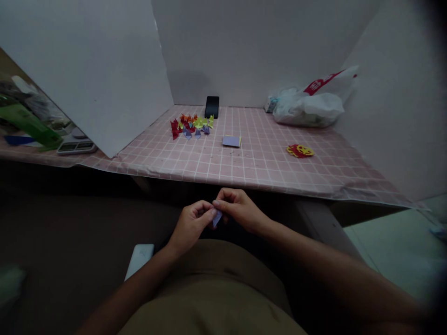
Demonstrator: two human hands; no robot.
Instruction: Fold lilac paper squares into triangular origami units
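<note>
A small folded piece of lavender paper [217,217] is pinched between both hands, below the table's front edge and above my lap. My left hand [195,221] grips its left side with thumb and fingers. From the right, my right hand [240,209] holds its upper part, thumb against the fold. On the table lies a short stack of square paper [231,141], lavender on top with a yellow edge showing. Behind it to the left sits a cluster of small folded paper figures [190,124] in red, orange, yellow and lavender.
The table has a pink checked cloth [258,163]. A black phone [212,107] leans near the back panel. Red and yellow cut-out shapes [300,150] lie at right, before a white plastic bag [309,109]. At left are a scale [77,147] and a pale power bank [140,258] beside me.
</note>
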